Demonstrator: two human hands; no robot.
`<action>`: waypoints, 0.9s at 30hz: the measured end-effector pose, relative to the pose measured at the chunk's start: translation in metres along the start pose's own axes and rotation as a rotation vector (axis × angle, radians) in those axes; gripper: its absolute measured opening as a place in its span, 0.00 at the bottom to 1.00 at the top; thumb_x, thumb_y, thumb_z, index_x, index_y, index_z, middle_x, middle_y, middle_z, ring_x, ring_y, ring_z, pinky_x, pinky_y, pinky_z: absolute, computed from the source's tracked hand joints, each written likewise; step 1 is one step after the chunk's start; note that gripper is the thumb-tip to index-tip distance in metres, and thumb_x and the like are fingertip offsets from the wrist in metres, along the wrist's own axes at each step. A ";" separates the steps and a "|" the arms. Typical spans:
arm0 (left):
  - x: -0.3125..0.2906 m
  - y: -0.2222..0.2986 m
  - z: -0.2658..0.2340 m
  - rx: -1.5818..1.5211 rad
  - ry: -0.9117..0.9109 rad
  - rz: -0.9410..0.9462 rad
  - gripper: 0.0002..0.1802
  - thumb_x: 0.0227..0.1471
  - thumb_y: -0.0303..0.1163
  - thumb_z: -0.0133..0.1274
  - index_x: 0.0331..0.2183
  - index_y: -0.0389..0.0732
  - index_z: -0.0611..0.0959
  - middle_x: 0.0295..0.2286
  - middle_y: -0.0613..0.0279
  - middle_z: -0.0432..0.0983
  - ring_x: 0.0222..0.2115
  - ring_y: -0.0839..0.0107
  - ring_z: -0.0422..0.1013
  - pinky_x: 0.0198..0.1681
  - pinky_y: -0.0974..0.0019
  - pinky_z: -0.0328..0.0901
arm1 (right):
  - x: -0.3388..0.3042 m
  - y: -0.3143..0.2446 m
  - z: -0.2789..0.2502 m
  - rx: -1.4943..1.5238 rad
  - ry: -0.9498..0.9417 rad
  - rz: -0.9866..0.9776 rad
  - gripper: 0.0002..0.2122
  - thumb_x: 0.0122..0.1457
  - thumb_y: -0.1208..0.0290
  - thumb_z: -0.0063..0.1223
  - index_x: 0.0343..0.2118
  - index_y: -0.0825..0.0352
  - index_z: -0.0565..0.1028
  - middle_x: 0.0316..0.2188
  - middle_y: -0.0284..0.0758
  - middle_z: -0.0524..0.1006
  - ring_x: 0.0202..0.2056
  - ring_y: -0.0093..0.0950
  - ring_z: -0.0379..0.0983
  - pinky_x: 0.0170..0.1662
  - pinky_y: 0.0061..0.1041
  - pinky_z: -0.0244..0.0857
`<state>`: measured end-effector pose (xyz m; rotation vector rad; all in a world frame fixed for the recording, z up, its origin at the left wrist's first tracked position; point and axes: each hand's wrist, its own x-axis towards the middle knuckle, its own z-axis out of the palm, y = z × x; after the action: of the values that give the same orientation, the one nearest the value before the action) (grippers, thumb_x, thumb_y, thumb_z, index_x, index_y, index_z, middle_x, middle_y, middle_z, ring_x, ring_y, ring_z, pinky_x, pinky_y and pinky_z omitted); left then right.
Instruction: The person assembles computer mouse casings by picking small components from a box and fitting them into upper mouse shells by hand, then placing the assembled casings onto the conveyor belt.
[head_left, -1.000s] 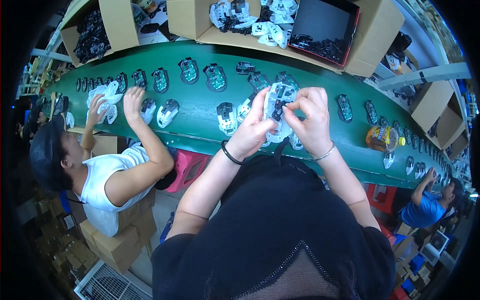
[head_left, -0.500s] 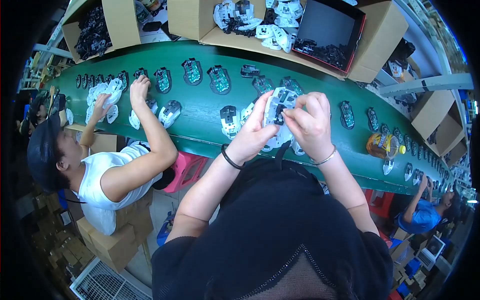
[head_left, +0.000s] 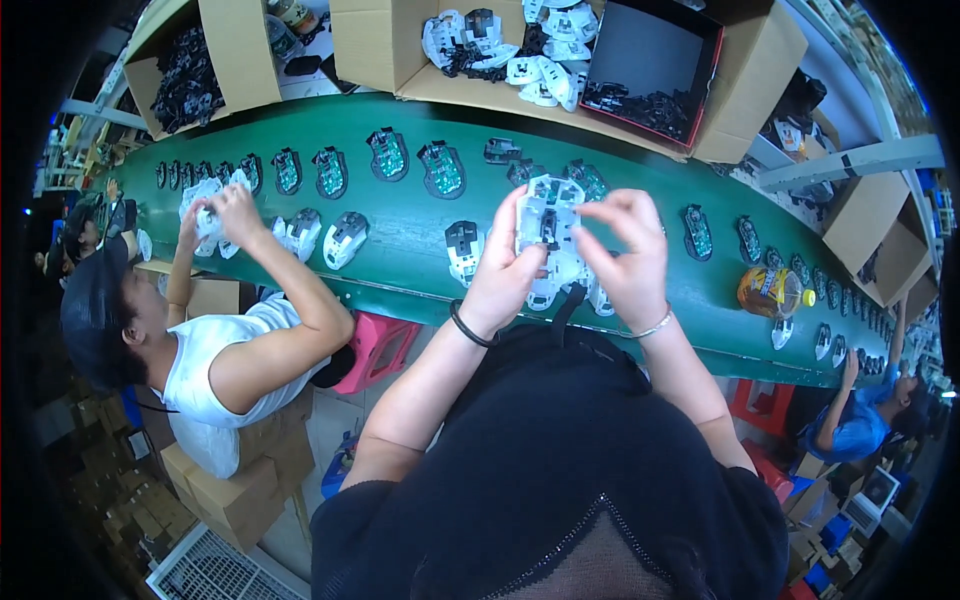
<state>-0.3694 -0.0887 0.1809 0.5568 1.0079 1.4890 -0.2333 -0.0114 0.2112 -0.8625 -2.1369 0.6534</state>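
My left hand (head_left: pixel 498 270) is closed around a white mouse shell (head_left: pixel 562 213), its hollow inner side facing up, with a black plastic part (head_left: pixel 549 228) sitting inside. Beside the shell's right edge is my right hand (head_left: pixel 630 255), thumb and forefinger apart with nothing visible between them. Under and around my hands lie more white shells, one with a black top (head_left: pixel 464 250) just left of my left hand. Mouse bases with green circuit boards, such as this one (head_left: pixel 441 169), stand in a row on the green work surface (head_left: pixel 400 240) beyond.
Cardboard boxes with white shells (head_left: pixel 465 40) and black parts (head_left: pixel 187 85) line the far side, along with a black red-edged box (head_left: pixel 650 60). A yellow-capped bottle (head_left: pixel 765 292) stands right. Co-workers sit left (head_left: pixel 240 350) and far right (head_left: pixel 850 425).
My right fingers have parted and moved off the black part inside the shell. The shell has turned more face-up in my left hand. The left co-worker's hands have come together on a white shell.
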 end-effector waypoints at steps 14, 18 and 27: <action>0.024 -0.036 0.005 0.356 -0.073 0.283 0.35 0.42 0.16 0.39 0.55 0.37 0.56 0.46 0.57 0.63 0.46 0.69 0.64 0.47 0.69 0.61 | -0.027 0.038 0.033 0.829 -0.088 0.544 0.21 0.47 0.83 0.50 0.46 0.72 0.64 0.36 0.34 0.72 0.38 0.20 0.69 0.41 0.20 0.65; 0.027 -0.055 0.014 0.133 -0.101 -0.126 0.34 0.48 0.18 0.38 0.56 0.48 0.54 0.45 0.59 0.63 0.44 0.68 0.65 0.41 0.62 0.67 | -0.057 0.064 0.011 1.200 -0.138 0.761 0.19 0.54 0.79 0.49 0.50 0.71 0.66 0.42 0.31 0.73 0.42 0.21 0.69 0.45 0.22 0.64; 0.043 -0.114 -0.039 1.117 -0.259 0.123 0.27 0.45 0.34 0.54 0.50 0.46 0.68 0.45 0.54 0.63 0.44 0.64 0.64 0.41 0.62 0.62 | -0.185 0.191 -0.102 -0.730 0.200 0.763 0.16 0.44 0.78 0.56 0.40 0.68 0.74 0.32 0.37 0.72 0.35 0.29 0.68 0.36 0.27 0.65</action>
<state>-0.3479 -0.0660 0.0572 1.5674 1.5667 0.7975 0.0110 -0.0072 0.0644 -2.0894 -1.8203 0.0848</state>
